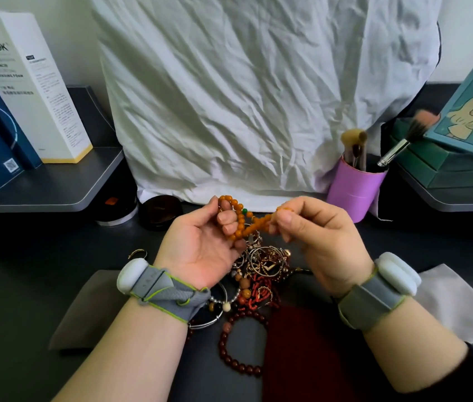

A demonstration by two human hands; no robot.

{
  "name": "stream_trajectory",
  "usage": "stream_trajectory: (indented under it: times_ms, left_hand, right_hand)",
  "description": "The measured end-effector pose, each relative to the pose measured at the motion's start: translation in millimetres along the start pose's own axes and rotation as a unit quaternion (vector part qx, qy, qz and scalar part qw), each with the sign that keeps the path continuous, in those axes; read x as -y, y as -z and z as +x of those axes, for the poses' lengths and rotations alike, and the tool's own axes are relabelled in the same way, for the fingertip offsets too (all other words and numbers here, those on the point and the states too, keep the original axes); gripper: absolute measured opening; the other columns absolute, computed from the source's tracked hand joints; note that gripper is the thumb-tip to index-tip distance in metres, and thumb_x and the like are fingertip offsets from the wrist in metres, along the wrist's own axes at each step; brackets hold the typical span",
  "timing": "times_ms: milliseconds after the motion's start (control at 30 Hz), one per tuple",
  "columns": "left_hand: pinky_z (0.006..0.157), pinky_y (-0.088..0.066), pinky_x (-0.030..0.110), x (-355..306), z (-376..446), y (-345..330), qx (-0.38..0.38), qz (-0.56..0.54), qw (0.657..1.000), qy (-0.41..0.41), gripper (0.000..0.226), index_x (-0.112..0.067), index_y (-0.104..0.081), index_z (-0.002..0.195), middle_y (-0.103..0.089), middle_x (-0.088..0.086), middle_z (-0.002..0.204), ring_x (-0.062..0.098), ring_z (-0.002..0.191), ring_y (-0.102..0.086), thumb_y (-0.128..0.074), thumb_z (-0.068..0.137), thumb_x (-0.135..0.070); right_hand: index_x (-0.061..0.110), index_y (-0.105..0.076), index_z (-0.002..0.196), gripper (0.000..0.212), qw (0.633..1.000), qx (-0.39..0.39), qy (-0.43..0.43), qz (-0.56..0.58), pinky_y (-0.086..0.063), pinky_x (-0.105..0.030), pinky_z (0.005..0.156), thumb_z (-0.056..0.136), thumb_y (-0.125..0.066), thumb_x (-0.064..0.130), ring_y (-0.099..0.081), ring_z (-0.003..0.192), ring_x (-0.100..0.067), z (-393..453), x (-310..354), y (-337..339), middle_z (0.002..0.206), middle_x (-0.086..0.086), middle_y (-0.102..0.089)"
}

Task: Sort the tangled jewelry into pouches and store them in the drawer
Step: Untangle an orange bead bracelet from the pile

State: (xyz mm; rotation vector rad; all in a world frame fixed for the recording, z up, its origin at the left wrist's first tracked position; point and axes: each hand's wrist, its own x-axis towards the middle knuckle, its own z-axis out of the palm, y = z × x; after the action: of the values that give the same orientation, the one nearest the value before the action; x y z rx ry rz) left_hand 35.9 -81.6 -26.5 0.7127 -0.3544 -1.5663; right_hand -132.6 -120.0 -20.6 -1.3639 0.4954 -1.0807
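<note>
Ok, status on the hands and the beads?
Left hand and right hand both pinch orange bead strand, lifted. Tangled pile beneath, snagging it. Red pouch waiting.

Orange bead strand lifted above tangled jewelry pile, dark red pouch beside

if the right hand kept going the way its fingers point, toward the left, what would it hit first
Probably the left hand. The right hand pinches the orange bead strand, its fingertips aimed left along the strand toward the left fingers. Depth is hard to judge from one view.
</note>
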Motion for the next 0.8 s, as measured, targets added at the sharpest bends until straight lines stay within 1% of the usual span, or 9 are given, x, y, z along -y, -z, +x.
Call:
stream_trajectory:
  times_ms: [67, 167, 267, 333, 467, 567, 633, 700, 800]
  left_hand:
    - [0.063, -0.030, 0.028, 2, -1, -3, 0.001, 0.032, 0.999, -0.006, 0.016, -0.021, -0.057, 0.071, -0.044, -0.009, 0.057, 0.008, 0.049, -0.042, -0.051, 0.082, -0.032]
    - [0.062, -0.032, 0.025, 7, -1, -8, -0.010, 0.107, 0.993, -0.037, 0.019, -0.021, -0.063, 0.071, -0.051, -0.009, 0.058, 0.007, 0.050, -0.046, -0.055, 0.080, -0.035]
    - [0.062, -0.033, 0.026, 12, -2, -11, -0.028, 0.192, 0.976, -0.094, 0.018, -0.019, -0.067, 0.076, -0.059, -0.007, 0.061, 0.007, 0.053, -0.052, -0.058, 0.077, -0.035]
    - [0.064, -0.035, 0.027, 15, -2, -11, -0.031, 0.224, 0.966, -0.124, 0.019, -0.018, -0.069, 0.079, -0.063, -0.005, 0.063, 0.008, 0.056, -0.056, -0.060, 0.075, -0.034]
    - [0.064, -0.048, 0.022, 21, -1, -9, -0.034, 0.266, 0.950, -0.160, 0.023, -0.014, -0.072, 0.082, -0.070, 0.004, 0.073, 0.015, 0.066, -0.064, -0.067, 0.070, -0.032]
    - [0.072, -0.053, 0.028, 24, -1, -7, -0.024, 0.261, 0.952, -0.160, 0.029, -0.009, -0.074, 0.091, -0.073, 0.012, 0.087, 0.023, 0.079, -0.069, -0.072, 0.068, -0.027]
    - [0.069, -0.054, 0.028, 25, -2, -7, -0.020, 0.270, 0.950, -0.154, 0.029, -0.011, -0.075, 0.091, -0.074, 0.009, 0.087, 0.018, 0.078, -0.070, -0.073, 0.067, -0.027]
    - [0.064, -0.048, 0.025, 27, -3, -8, -0.034, 0.308, 0.940, -0.147, 0.035, -0.016, -0.076, 0.089, -0.075, 0.002, 0.085, 0.007, 0.072, -0.066, -0.075, 0.060, -0.036]
    - [0.065, -0.046, 0.019, 29, -2, -8, -0.029, 0.315, 0.937, -0.151, 0.037, -0.017, -0.077, 0.087, -0.075, 0.000, 0.083, 0.005, 0.073, -0.065, -0.077, 0.056, -0.038]
  right_hand:
    - [0.007, -0.065, 0.069, 0.010, 0.998, -0.022, -0.021, 0.058, -0.046, -0.028, 0.065, 0.076, -0.065, 0.014, -0.050, 0.056, -0.019, 2, 1, -2, 0.052, -0.002, -0.052]
    - [0.003, -0.067, 0.079, 0.016, 0.993, -0.033, -0.060, 0.093, -0.043, -0.026, 0.059, 0.078, -0.064, 0.019, -0.044, 0.049, -0.015, 4, 1, -4, 0.055, -0.002, -0.053]
    - [0.001, -0.068, 0.088, 0.022, 0.990, -0.037, -0.088, 0.108, -0.040, -0.036, 0.067, 0.077, -0.062, 0.019, -0.044, 0.049, -0.013, 6, 0, -3, 0.063, -0.005, -0.059]
    - [0.002, -0.070, 0.092, 0.024, 0.990, -0.039, -0.095, 0.097, -0.043, -0.039, 0.071, 0.075, -0.063, 0.017, -0.048, 0.051, -0.012, 6, 0, -3, 0.068, -0.006, -0.063]
    - [0.008, -0.073, 0.096, 0.018, 0.995, -0.053, -0.088, 0.017, -0.053, -0.042, 0.078, 0.082, -0.062, 0.006, -0.060, 0.066, -0.020, 3, -2, -6, 0.080, -0.014, -0.069]
    - [0.021, -0.075, 0.095, 0.027, 0.981, -0.083, -0.034, -0.170, -0.052, -0.041, 0.086, 0.086, -0.057, 0.004, -0.066, 0.081, -0.023, 3, -4, -6, 0.085, -0.010, -0.068]
    - [0.026, -0.074, 0.096, 0.031, 0.967, -0.072, -0.006, -0.245, -0.051, -0.041, 0.087, 0.085, -0.057, 0.004, -0.066, 0.086, -0.022, 3, -4, -5, 0.086, -0.004, -0.066]
    - [0.028, -0.074, 0.095, 0.028, 0.963, -0.073, 0.008, -0.260, -0.053, -0.041, 0.082, 0.084, -0.062, 0.005, -0.066, 0.084, -0.018, 2, -2, -5, 0.086, -0.001, -0.064]
    - [0.026, -0.075, 0.094, 0.025, 0.960, -0.089, 0.019, -0.264, -0.055, -0.046, 0.077, 0.080, -0.069, 0.006, -0.066, 0.081, -0.021, 2, -1, -5, 0.084, -0.001, -0.064]
